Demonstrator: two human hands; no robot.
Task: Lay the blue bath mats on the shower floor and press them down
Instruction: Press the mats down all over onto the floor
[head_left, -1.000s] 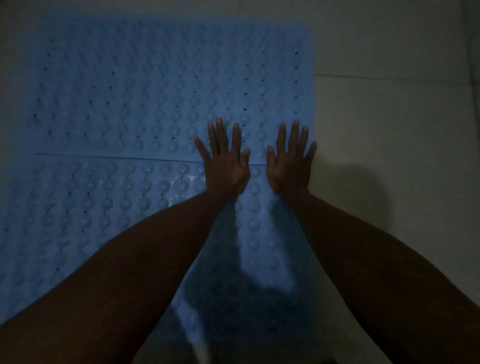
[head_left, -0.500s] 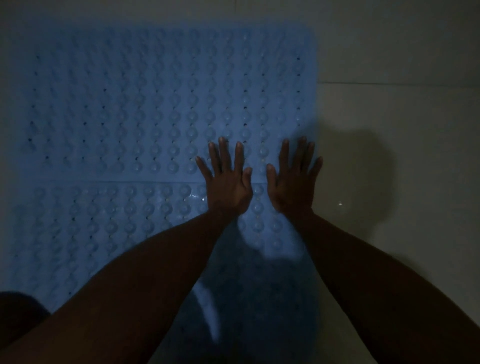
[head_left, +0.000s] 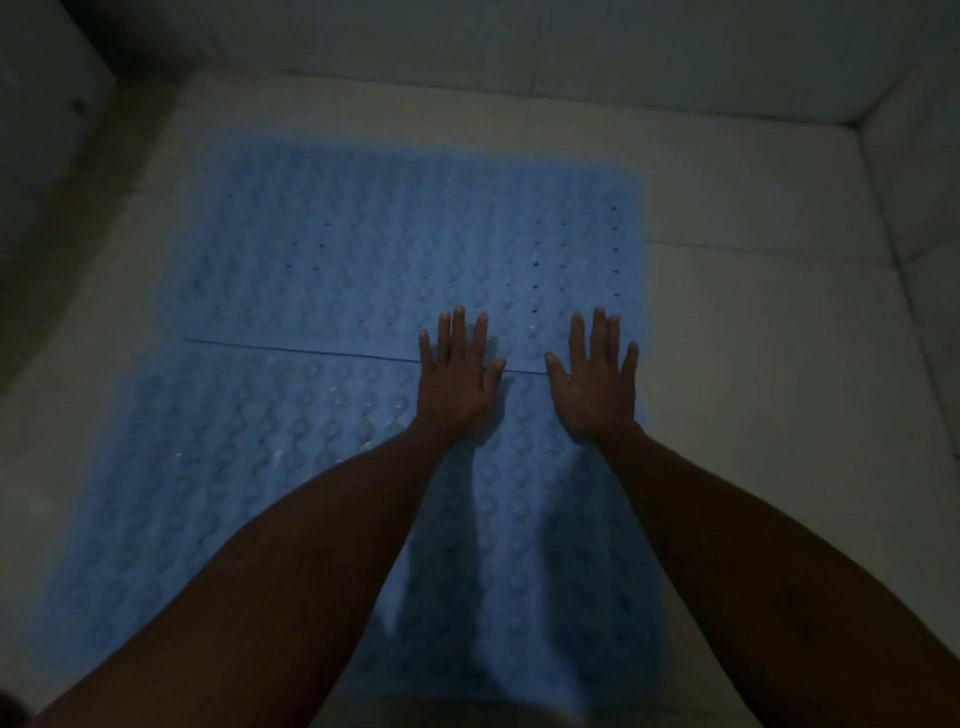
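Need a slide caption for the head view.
Both hands, left and right, press flat across the seam between two blue bath mats.

Both hands, left hand (head_left: 457, 384) and right hand (head_left: 597, 389), lie flat across the seam where far mat (head_left: 363, 249) meets near mat (head_left: 234, 441).

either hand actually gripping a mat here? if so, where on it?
Nothing is gripped. The left hand and right hand lie flat with straight fingers across the seam where the far mat meets the near mat.
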